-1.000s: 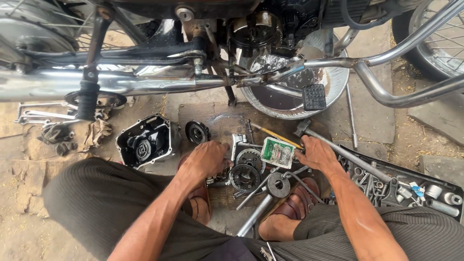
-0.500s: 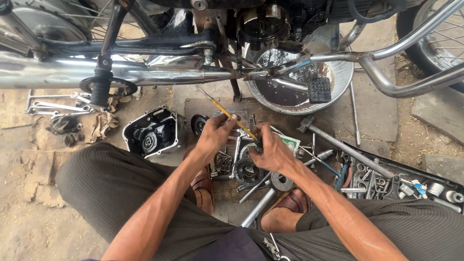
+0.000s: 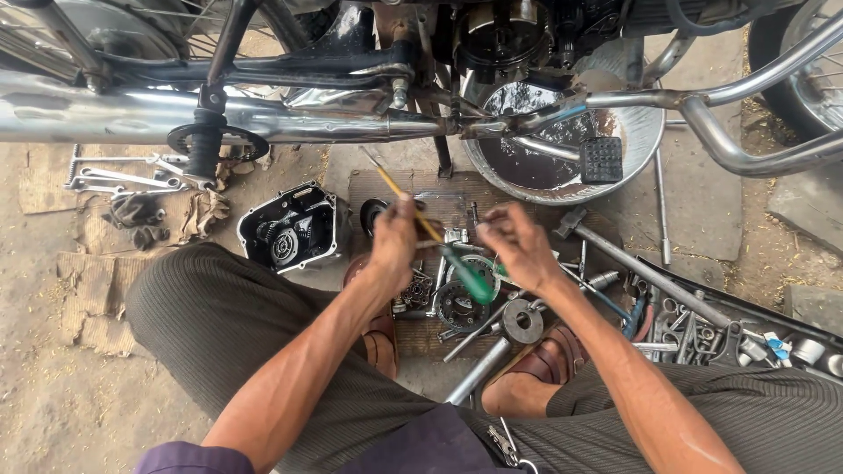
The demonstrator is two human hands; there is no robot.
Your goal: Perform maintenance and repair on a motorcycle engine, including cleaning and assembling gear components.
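Screwdriver (image 3: 448, 254), slim, green-handled, in left hand (image 3: 392, 239).

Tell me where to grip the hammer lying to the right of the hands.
Grip the hammer on its bare metal shaft near the middle, coming from above. It lies flat, its head toward the steel basin, and its lower end runs in among the tools in the tray.

I see a round metal basin of dark oil (image 3: 645, 145) up past the hands, under the motorcycle's chrome exhaust pipe (image 3: 132, 114). Left of the hands sits a black engine cover casing (image 3: 290, 230), with silver spanners (image 3: 114, 173) further left. Right of them lie a long-handled steel hammer (image 3: 641, 268) and a black tray of sockets and bits (image 3: 729, 338).
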